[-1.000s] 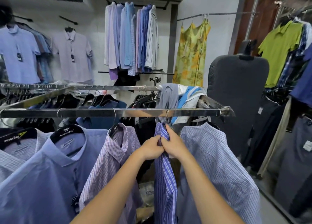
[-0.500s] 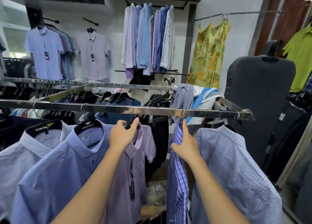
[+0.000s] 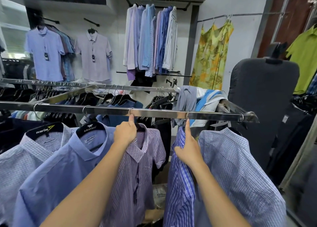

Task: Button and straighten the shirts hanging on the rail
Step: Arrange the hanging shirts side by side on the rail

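Observation:
A steel rail (image 3: 106, 109) runs across in front of me with several shirts hanging from it. My left hand (image 3: 126, 132) grips the hanger and collar at the top of a purple checked shirt (image 3: 137, 172), its thumb pointing up toward the rail. My right hand (image 3: 186, 147) holds the upper edge of a blue striped shirt (image 3: 180, 192) that hangs side-on, with one finger stretched up to the hanger hook. A plain light blue shirt (image 3: 58, 173) hangs to the left and a blue checked shirt (image 3: 240, 172) to the right.
A second rail (image 3: 68, 85) behind carries dark clothes on black hangers. Loose garments (image 3: 197, 100) are draped over the rail's right end. A dark padded form (image 3: 262, 96) stands at the right. More shirts hang on the back wall (image 3: 151, 38).
My hands, together on the blue striped shirt a second ago, have parted. The left went to the purple shirt's hanger; the right slid up the striped shirt. My view turned left.

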Available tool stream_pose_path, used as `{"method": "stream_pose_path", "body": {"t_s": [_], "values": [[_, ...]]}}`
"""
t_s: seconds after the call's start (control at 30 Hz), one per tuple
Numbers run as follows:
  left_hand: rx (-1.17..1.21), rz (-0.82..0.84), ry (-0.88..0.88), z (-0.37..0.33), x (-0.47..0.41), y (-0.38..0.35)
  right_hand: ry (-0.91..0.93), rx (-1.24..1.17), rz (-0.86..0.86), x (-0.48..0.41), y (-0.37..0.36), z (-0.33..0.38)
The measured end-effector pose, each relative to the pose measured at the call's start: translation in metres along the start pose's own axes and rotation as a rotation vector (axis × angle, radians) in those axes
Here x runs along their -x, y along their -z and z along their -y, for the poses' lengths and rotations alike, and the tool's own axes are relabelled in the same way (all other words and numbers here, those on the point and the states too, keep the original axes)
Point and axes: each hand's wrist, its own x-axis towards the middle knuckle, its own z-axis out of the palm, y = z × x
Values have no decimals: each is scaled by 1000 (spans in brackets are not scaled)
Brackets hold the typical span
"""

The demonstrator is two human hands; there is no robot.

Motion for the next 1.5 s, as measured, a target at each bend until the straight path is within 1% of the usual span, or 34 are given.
{"method": "stream_pose_path", "body": {"t_s": [0.17,0.23,0.47,0.63,0.67,0.73,0.8,0.87,0.93,0.97,1.0,1.03,1.07,1.1,1.17,1.23,1.27,1.33,1.4,1.5], "values": [[56,164,-159,16,1,2,15,3,-6,0,-1,-1],[39,188,-177,23,2,5,15,10,-21,0,-3,-1],[-4,113,-134,34,0,14,10,-27,-87,1,-8,-6],[5,95,-145,30,3,8,31,-46,-62,0,-7,-8],[4,63,-158,29,5,5,30,-55,-44,0,-5,-9],[24,-65,-199,27,11,0,27,-56,-20,4,4,-11],[92,-219,-225,24,17,-7,-2,-26,-70,6,17,-17],[148,-372,-240,14,28,-15,-83,-24,-197,6,34,-25],[169,-559,-237,0,44,-20,-151,-36,-344,5,50,-40],[197,-622,-228,-7,50,-24,-174,-7,-419,4,56,-50],[234,-642,-239,-15,57,-27,-203,46,-478,3,64,-60],[271,-611,-276,-22,61,-31,-246,112,-508,3,71,-70],[299,-527,-321,-30,66,-36,-301,178,-510,4,79,-79],[313,-396,-341,-39,70,-43,-363,230,-488,6,87,-87],[280,-90,-313,-58,82,-57,-468,279,-415,13,101,-99],[185,172,-270,-79,91,-73,-503,255,-334,19,109,-109],[130,262,-256,-88,95,-81,-500,238,-304,22,111,-113],[13,350,-254,-99,99,-97,-494,200,-286,27,114,-119],[-67,358,-252,-102,97,-106,-483,159,-275,30,113,-119],[-109,329,-283,-95,93,-106,-463,127,-229,31,108,-113]]}}
